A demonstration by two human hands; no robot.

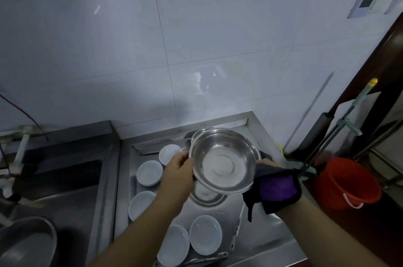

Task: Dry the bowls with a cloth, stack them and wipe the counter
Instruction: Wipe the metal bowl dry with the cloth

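Note:
I hold a steel bowl (pixel 224 161) tilted above the steel counter (pixel 268 236). My left hand (pixel 177 170) grips its left rim. My right hand (pixel 265 163) is almost wholly covered by a dark grey and purple cloth (pixel 275 186) and holds the bowl's right rim through it. Another steel bowl (pixel 206 197) sits on the counter just below, and a further steel rim (pixel 197 133) shows behind the held bowl. Several white bowls lie on the counter, such as one (pixel 150 172) at the left and one (pixel 205 234) near the front.
A steel sink (pixel 63 186) lies at the left, with a large steel basin (pixel 26 242) in its near corner and white pipes (pixel 18 153) above. A red bucket (pixel 346 181) and mop handles (pixel 340 123) stand at the right. A utensil (pixel 205 259) lies at the counter's front.

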